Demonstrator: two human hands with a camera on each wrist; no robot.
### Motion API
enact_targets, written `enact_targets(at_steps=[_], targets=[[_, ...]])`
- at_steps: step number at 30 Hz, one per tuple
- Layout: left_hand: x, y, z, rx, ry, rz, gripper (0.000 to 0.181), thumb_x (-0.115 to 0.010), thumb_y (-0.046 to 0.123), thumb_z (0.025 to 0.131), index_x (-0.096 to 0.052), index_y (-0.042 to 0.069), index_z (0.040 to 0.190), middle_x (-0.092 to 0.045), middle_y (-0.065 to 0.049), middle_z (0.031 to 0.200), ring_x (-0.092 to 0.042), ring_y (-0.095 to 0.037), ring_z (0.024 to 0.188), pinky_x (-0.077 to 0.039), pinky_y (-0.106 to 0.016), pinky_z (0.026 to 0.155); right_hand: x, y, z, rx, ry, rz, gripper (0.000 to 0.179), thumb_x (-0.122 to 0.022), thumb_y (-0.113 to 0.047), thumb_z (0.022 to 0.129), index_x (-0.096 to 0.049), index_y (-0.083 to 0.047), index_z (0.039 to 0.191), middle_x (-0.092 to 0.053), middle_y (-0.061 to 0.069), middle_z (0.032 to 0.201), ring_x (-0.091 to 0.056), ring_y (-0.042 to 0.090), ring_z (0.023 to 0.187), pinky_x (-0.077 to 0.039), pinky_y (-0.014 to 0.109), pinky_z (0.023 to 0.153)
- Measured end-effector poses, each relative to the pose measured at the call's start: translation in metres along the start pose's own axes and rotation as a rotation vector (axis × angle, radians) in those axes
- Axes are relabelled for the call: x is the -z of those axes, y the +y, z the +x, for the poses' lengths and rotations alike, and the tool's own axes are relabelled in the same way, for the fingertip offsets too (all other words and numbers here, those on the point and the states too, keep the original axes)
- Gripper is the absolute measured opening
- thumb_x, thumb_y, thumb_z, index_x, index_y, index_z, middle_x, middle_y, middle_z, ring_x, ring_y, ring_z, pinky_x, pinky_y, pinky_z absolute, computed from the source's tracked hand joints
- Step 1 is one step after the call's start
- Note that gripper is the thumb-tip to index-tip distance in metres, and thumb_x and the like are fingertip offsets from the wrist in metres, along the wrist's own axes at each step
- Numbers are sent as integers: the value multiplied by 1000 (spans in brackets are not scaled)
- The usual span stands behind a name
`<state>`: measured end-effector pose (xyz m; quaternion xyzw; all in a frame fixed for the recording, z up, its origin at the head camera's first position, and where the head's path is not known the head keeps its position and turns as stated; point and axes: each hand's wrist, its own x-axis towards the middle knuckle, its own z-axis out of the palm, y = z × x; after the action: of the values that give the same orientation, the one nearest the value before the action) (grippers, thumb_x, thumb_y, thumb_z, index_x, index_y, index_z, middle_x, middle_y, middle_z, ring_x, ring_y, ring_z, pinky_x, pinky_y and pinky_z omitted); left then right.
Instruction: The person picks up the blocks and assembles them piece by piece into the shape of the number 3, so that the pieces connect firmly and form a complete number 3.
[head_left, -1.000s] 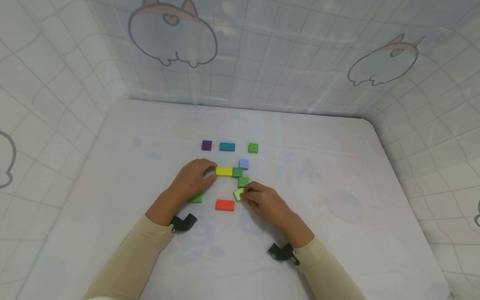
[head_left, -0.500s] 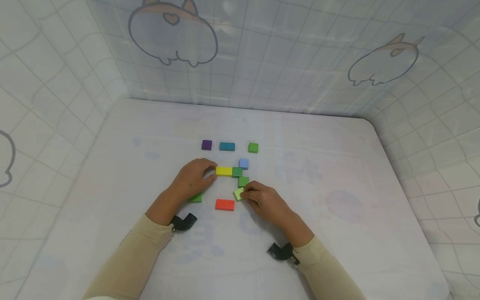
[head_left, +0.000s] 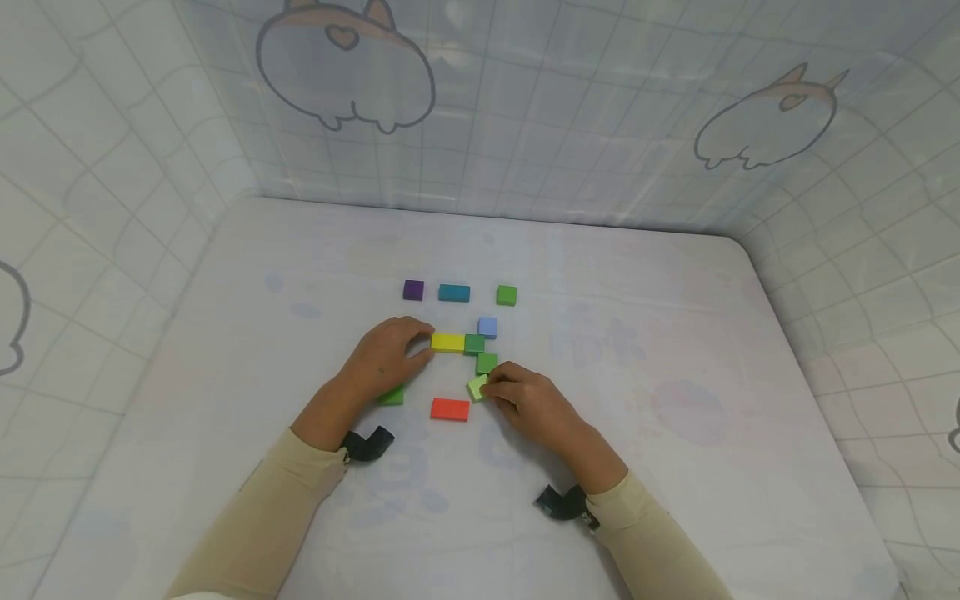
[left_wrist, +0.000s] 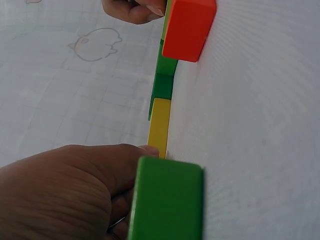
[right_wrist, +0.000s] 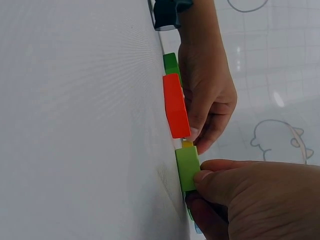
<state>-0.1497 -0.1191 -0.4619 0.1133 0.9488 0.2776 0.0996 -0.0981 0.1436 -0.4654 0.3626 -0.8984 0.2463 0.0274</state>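
With thumb and fingertips, my left hand (head_left: 388, 358) holds the left end of a yellow block (head_left: 448, 343) lying flat on the table. My right hand (head_left: 536, 407) pinches a light green block (head_left: 477, 388), which sits slightly turned at the near end of a row. Between these two, a dark green block (head_left: 474, 344) touches the yellow one's right end. A green block (head_left: 487, 363) stands just nearer and to the right, a pale blue block (head_left: 487, 327) just beyond. In the right wrist view, the thumb presses the light green block (right_wrist: 187, 167); some fingers are partly hidden behind it.
A red block (head_left: 450, 409) lies between the hands, closer to the person. Another green block (head_left: 392, 397) is partly covered by the left wrist. Farther back are a purple block (head_left: 413, 290), a teal block (head_left: 454, 293) and a green block (head_left: 507, 296). Patterned walls surround the table (head_left: 637, 333).
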Motion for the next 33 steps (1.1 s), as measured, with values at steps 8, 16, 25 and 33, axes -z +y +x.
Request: enact_targets(at_steps=[8, 16, 25, 33], targets=[[-2, -1, 0, 8, -4, 0, 40, -67, 27, 96, -62, 13, 133, -61, -5, 135, -52, -26, 129, -43, -49, 110, 0, 1, 0, 15, 14, 8, 20, -77, -2, 85, -79, -9, 104, -67, 2, 108, -65, 13, 101, -55, 23, 91], [-2, -1, 1, 2, 1, 0, 40, -67, 27, 95, -62, 13, 132, -61, -5, 134, -52, -26, 128, -44, -49, 109, -2, 3, 0, 12, 18, 10, 19, -77, -3, 86, -78, -9, 104, -66, 1, 108, -64, 12, 101, -55, 22, 91], [1, 1, 0, 7, 2, 26, 42, -66, 29, 95, -60, 13, 134, -60, -5, 136, -52, -26, 129, -44, -48, 109, -2, 3, -2, -15, 17, 11, 23, -78, -7, 86, -77, -12, 108, -65, 0, 110, -64, 11, 102, -54, 22, 92], [19, 15, -10, -56, 5, 149, 37, -65, 32, 95, -65, 12, 127, -63, -6, 130, -55, -26, 124, -48, -48, 105, -5, 4, -3, -8, 40, 19, 23, -79, -10, 86, -77, -12, 109, -66, -1, 108, -64, 10, 100, -55, 21, 91]])
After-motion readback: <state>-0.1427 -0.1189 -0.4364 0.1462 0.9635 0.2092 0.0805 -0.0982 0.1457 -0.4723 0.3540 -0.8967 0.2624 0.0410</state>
